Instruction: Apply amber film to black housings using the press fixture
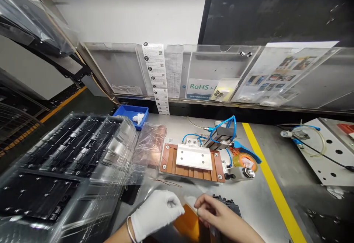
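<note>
White-gloved left hand and bare right hand close together over amber flexible film strip, below brown-and-white slatted fixture plate; can't tell if either grips it.

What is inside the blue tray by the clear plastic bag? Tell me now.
The blue plastic tray holds a crumpled white item, probably a cloth or glove. Whatever lies beneath that item, and anything low against the tray's near wall, is hidden from this view.
</note>
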A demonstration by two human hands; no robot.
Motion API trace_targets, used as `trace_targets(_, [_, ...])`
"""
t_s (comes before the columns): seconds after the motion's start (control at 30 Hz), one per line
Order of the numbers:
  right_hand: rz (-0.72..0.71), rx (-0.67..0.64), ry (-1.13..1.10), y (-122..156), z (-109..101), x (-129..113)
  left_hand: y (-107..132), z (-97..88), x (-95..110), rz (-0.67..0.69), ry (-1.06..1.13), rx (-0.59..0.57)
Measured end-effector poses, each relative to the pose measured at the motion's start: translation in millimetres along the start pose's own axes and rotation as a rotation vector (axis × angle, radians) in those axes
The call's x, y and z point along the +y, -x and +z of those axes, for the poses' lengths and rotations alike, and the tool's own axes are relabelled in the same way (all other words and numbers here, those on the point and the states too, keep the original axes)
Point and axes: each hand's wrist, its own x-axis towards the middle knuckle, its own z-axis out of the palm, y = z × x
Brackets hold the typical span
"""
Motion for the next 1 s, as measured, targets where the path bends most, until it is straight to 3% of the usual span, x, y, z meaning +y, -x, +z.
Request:
trace_targets(0.1, [-0.008, 0.216, -0.117, 2.1, -25.3, 25.3, -15.8, -10.1, -7.9, -0.106, 0.233, 0.114])
trace_targets(0.2, [0.012, 0.413, -0.2, -1.6, -41.8, 41.4, -35.0, -18.4, -15.5, -0.065, 0.41, 0.177])
trace_targets(0.37, [0.05, 0.462, -0.278, -17.6, -54.4, 35.8, -64.4, -22.8, -15.7, -0.007, 0.471, 0.184])
trace_targets(0.53, [0.081, 0.555, -0.248, -48.3, -74.7, 26.2, -100.7, -27.2, -12.7, -0.132, 0.396, 0.117])
trace_targets(0.7, [0.146, 0.597, -0.231, -78.7, -88.6, 28.6, -135.1, -29.9, -19.0, -0.21, 0.277, 0.128])
trace_targets(1.0, [0.258, 0.582, -0.184, -93.7, -102.5, 36.6, -145.3, -35.4, -4.4, -0.26, 0.193, 0.161])
